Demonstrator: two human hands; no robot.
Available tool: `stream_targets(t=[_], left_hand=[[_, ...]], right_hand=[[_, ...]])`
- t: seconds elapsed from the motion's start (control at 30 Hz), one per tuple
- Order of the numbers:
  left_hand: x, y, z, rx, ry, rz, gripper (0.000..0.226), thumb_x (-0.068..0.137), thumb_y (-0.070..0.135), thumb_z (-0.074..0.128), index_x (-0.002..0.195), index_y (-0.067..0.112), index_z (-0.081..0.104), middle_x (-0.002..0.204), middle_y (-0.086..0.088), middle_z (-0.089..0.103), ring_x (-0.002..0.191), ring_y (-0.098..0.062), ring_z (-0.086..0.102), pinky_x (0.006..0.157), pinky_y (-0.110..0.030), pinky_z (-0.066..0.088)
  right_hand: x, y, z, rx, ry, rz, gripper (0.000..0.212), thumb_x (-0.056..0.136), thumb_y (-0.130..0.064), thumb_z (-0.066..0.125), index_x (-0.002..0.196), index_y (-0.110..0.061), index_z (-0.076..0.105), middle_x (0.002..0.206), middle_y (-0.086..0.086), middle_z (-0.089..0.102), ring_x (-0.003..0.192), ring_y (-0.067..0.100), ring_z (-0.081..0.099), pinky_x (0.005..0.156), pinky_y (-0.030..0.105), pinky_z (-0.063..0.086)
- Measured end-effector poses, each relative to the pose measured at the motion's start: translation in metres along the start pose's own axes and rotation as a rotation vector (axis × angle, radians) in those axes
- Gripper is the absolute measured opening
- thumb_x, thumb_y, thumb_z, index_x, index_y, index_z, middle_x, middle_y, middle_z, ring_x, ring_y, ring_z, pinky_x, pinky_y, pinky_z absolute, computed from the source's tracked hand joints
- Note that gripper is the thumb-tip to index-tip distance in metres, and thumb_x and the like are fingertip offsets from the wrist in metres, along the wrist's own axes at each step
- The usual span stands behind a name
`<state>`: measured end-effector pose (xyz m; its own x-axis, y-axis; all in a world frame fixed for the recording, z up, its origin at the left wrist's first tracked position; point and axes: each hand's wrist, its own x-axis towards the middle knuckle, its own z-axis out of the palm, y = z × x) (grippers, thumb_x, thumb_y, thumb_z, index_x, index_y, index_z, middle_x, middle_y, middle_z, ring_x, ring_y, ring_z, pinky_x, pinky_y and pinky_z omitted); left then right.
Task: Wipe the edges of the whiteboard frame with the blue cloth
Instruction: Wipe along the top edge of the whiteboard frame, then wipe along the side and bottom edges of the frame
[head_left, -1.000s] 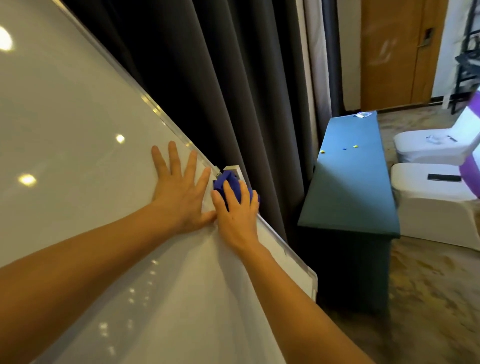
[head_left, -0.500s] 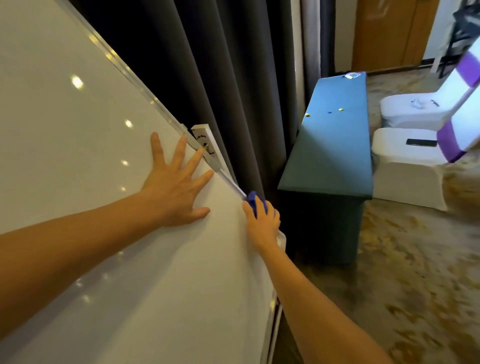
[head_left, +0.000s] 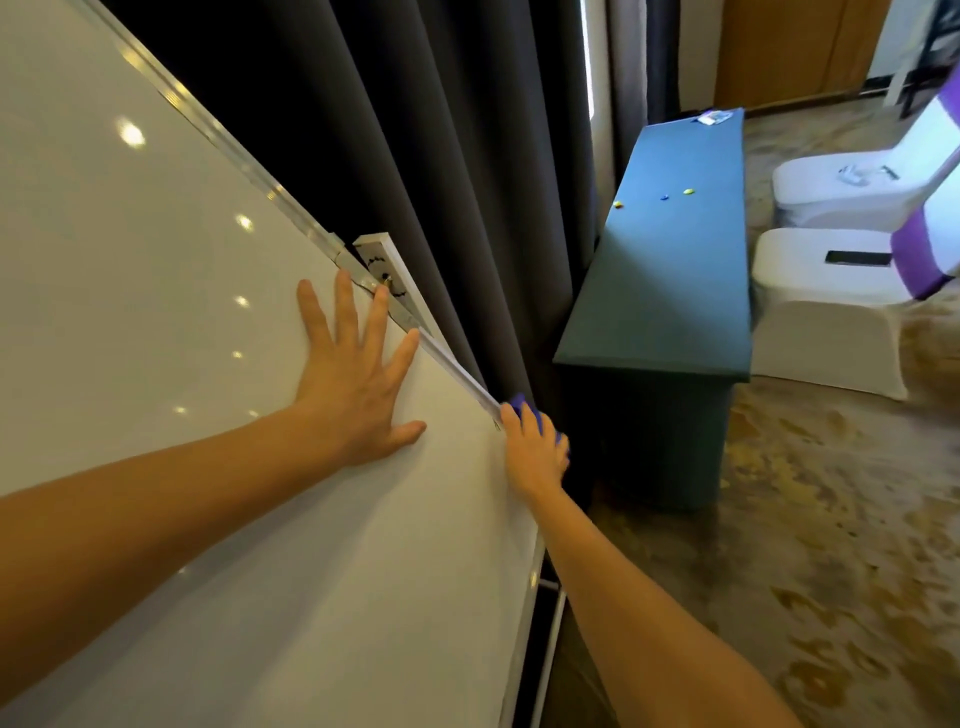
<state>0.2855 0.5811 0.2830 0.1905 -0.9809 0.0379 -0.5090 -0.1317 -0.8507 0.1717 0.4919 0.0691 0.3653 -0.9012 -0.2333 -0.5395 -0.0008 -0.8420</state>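
The whiteboard (head_left: 156, 322) fills the left of the view, and its silver frame (head_left: 457, 371) runs diagonally down to the right. My left hand (head_left: 358, 379) lies flat on the board with fingers spread, just below a white bracket (head_left: 387, 270) on the frame. My right hand (head_left: 535, 447) presses the blue cloth (head_left: 519, 402) against the frame's right edge, low on the board. Only a small part of the cloth shows past my fingers.
Dark grey curtains (head_left: 441, 156) hang right behind the board. A teal-covered table (head_left: 675, 249) stands to the right with small coloured bits on it. White covered chairs (head_left: 831, 291) with purple bands sit beyond it. The board's stand leg (head_left: 550, 639) shows below my right forearm.
My right hand has slid the blue cloth down along the frame's right edge, from beside the bracket toward the lower corner. My left hand has stayed flat on the board.
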Motion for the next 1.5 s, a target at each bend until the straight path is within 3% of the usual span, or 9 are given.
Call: stream_targets(t=[0.23,0.47,0.57,0.77,0.9,0.97,1.1,1.33,1.5], left_hand=[[0.003,0.009,0.000,-0.026,0.011,-0.026,0.109,0.074,0.091,0.008,0.156,0.024,-0.017,0.162,-0.029,-0.020,0.142,-0.063,-0.018,0.110,-0.080,-0.001],[0.005,0.020,0.000,-0.052,0.066,-0.037,0.110,0.072,0.092,0.007,0.158,0.026,-0.010,0.162,-0.029,-0.019,0.142,-0.062,-0.021,0.108,-0.081,-0.007],[0.003,0.034,-0.005,-0.060,0.084,0.031,0.108,0.072,0.091,0.007,0.159,0.028,-0.005,0.164,-0.024,-0.016,0.144,-0.059,-0.020,0.105,-0.083,-0.008],[0.001,0.073,0.000,0.000,0.042,0.086,0.105,0.075,0.089,0.006,0.158,0.026,-0.009,0.164,-0.024,-0.019,0.142,-0.061,-0.022,0.103,-0.085,-0.006],[0.003,0.090,0.012,0.013,0.050,0.150,0.102,0.074,0.089,0.002,0.157,0.032,-0.011,0.164,-0.022,-0.020,0.142,-0.060,-0.022,0.104,-0.085,-0.006],[0.002,0.100,0.015,0.032,0.043,0.172,0.100,0.074,0.089,0.001,0.157,0.034,-0.012,0.164,-0.022,-0.021,0.142,-0.061,-0.023,0.104,-0.085,-0.007],[-0.003,0.110,0.019,0.055,0.031,0.200,0.101,0.072,0.090,0.000,0.156,0.035,-0.011,0.164,-0.021,-0.021,0.142,-0.059,-0.024,0.103,-0.085,-0.007],[-0.038,0.114,0.026,0.049,-0.005,0.237,0.105,0.073,0.090,0.006,0.158,0.030,-0.010,0.166,-0.019,-0.015,0.146,-0.056,-0.020,0.110,-0.078,-0.005],[-0.118,0.120,0.048,0.016,-0.039,0.282,0.100,0.077,0.087,0.011,0.158,0.030,-0.007,0.166,-0.019,-0.013,0.144,-0.057,-0.022,0.114,-0.071,-0.006]], right_hand=[[-0.024,-0.076,0.005,0.256,0.100,-0.553,0.062,0.091,-0.076,0.028,0.145,-0.060,0.002,0.160,-0.032,-0.009,0.149,0.008,-0.020,0.116,0.044,-0.003],[-0.011,0.088,0.009,0.482,0.157,0.107,0.055,0.100,-0.048,0.047,0.150,-0.029,0.032,0.157,0.008,0.030,0.136,0.027,0.036,0.114,0.051,0.032],[0.005,0.091,0.004,0.732,0.138,0.356,0.053,0.104,-0.043,0.039,0.153,-0.022,0.032,0.156,0.013,0.032,0.135,0.035,0.040,0.112,0.050,0.034],[-0.023,0.084,0.005,1.120,0.138,0.481,0.059,0.100,-0.051,0.043,0.150,-0.018,0.038,0.142,0.008,0.051,0.117,0.026,0.052,0.095,0.035,0.041],[-0.064,0.081,0.018,1.003,0.106,0.439,0.061,0.099,-0.048,0.049,0.153,-0.025,0.031,0.146,0.005,0.047,0.115,0.020,0.054,0.079,0.028,0.044],[-0.088,0.084,0.028,0.783,0.062,0.323,0.058,0.101,-0.042,0.045,0.155,-0.026,0.029,0.157,0.004,0.032,0.132,0.026,0.044,0.100,0.039,0.042],[-0.138,0.099,0.057,0.413,-0.114,0.150,0.060,0.106,-0.042,0.024,0.158,-0.014,0.015,0.168,0.006,0.000,0.153,0.021,-0.004,0.120,0.032,-0.007],[-0.201,0.086,0.087,0.722,-0.080,0.284,0.068,0.098,-0.048,0.050,0.157,-0.035,0.017,0.164,-0.002,-0.001,0.147,0.023,0.023,0.120,0.045,0.027],[-0.276,0.097,0.142,0.588,-0.038,0.142,0.077,0.088,-0.069,0.042,0.151,-0.051,0.000,0.165,-0.012,-0.009,0.152,0.012,0.003,0.120,0.032,0.010]])
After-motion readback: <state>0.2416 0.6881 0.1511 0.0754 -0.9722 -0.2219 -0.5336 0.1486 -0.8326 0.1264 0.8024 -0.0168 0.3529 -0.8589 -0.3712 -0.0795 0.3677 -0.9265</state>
